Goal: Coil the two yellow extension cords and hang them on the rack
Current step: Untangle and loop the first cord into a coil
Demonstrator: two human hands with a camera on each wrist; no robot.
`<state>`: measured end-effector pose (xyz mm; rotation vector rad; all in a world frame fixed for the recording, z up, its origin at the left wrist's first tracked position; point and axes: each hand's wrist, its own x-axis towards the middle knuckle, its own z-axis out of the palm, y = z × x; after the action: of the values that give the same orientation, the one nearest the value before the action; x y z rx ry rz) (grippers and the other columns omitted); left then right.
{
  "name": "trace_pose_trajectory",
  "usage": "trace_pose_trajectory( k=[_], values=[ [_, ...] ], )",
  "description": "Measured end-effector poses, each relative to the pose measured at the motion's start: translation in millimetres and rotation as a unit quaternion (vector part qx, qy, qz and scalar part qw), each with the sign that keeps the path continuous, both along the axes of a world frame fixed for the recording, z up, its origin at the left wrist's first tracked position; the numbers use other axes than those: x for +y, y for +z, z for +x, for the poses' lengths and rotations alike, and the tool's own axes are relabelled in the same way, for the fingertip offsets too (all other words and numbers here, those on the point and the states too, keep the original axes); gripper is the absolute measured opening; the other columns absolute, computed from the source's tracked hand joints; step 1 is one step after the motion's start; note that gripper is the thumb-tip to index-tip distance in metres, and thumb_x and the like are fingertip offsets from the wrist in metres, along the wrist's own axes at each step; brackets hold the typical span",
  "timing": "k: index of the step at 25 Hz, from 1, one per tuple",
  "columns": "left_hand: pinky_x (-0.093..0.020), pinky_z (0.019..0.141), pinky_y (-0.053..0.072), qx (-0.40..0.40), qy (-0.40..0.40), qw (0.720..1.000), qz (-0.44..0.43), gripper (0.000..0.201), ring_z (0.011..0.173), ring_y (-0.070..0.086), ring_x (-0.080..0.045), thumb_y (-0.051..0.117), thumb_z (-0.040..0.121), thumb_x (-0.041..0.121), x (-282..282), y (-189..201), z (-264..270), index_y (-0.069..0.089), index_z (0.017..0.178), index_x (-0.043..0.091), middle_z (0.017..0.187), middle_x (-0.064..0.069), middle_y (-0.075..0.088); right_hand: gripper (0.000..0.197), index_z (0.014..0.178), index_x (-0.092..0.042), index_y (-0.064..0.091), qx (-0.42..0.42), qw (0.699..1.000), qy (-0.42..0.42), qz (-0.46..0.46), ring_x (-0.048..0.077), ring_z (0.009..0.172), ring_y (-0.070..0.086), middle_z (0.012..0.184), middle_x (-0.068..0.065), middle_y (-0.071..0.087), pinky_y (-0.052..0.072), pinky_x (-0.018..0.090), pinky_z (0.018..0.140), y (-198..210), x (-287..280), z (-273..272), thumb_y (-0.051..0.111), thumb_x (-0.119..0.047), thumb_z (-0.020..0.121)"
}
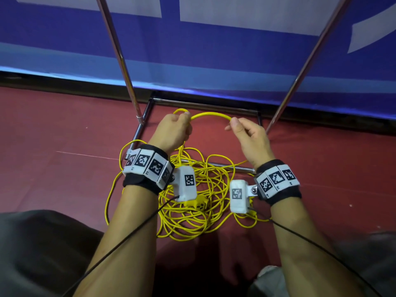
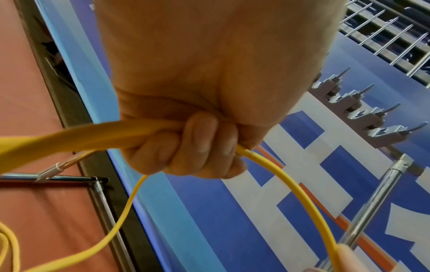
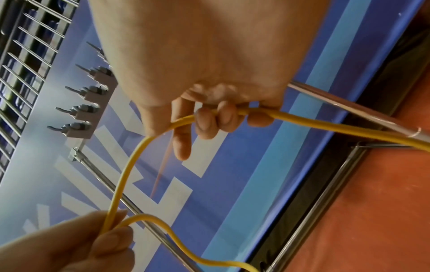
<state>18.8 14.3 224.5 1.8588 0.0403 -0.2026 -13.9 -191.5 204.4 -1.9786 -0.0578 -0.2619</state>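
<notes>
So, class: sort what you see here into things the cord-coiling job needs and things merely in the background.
Job:
yellow cord, held by left hand and right hand
tangled cord pile
rack
rack hooks

Background:
blue banner
red floor

The cord is showing bright yellow along its whole length, and the tangled pile on the floor is showing the same yellow. The floor is looking dull red in the head view and more orange-red in the wrist views. The banner is running in deep blue with a light blue band along its bottom and white shapes across it. The rack poles are shining silver. Both wrist bands are appearing black, carrying white blocks with black square-pattern markers
</notes>
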Motion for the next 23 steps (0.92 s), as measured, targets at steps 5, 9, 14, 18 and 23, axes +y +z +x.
trace_pose_trajectory(
  k=[5,9,14,18,23],
  values=[
    [-0.023,0.044,0.02,-0.024,-0.023,0.999,-0.033,0.054,0.043,0.024,-0.011,0.047,0.1,0.051,-2.9,8.1,-8.2,0.04,0.057,0.02,0.044,0.01,0.032,0.037,0.069,-0.022,0.067,-0.012,0.999,0.006,-0.046,0.025,0.065,0.051,0.069,0.014,0.062,0.04,0.034,0.064,5.5,4.0,1.0,0.056,-0.05,0.09],
    [-0.027,0.048,0.013,-0.083,0.067,0.985,-0.133,0.053,0.047,0.018,-0.013,0.056,0.094,0.046,-7.8,10.1,-5.8,0.029,0.053,0.027,0.049,0.008,0.024,0.047,0.068,-0.007,0.055,0.033,0.991,0.008,-0.133,0.014,0.059,0.034,0.055,0.003,0.038,0.03,0.033,0.058,-7.3,-9.8,1.8,0.059,-0.048,0.091],
    [-0.038,0.056,0.02,-0.094,0.173,0.979,-0.06,0.049,0.056,0.025,-0.02,0.051,0.091,0.049,7.4,-9.3,0.5,0.034,0.052,0.024,0.056,-0.005,0.029,0.016,0.084,-0.02,0.053,0.098,0.992,-0.05,-0.058,0.002,0.052,0.038,0.056,-0.01,0.044,0.033,0.025,0.059,-38.4,-32.2,-8.4,0.061,-0.03,0.094],
    [-0.05,0.08,0.051,-0.025,0.144,0.984,0.101,0.058,0.084,0.06,-0.047,0.034,0.092,0.048,16.1,-23.1,12.7,0.062,0.078,0.0,0.087,-0.031,0.066,0.004,0.089,-0.022,0.059,-0.061,0.988,-0.098,-0.106,0.01,0.061,0.052,0.068,-0.007,0.06,0.041,0.027,0.062,0.0,-23.9,-1.5,0.055,-0.023,0.091],
    [-0.04,0.072,0.049,-0.114,-0.001,0.991,0.068,0.045,0.066,0.061,-0.03,0.033,0.097,0.042,-9.6,-18.8,2.1,0.05,0.062,0.019,0.063,-0.003,0.062,0.014,0.099,-0.025,0.069,0.101,0.929,0.09,-0.346,0.021,0.087,0.064,0.081,-0.006,0.068,0.046,0.026,0.075,20.3,14.7,-11.6,0.059,-0.024,0.089]
  ],
)
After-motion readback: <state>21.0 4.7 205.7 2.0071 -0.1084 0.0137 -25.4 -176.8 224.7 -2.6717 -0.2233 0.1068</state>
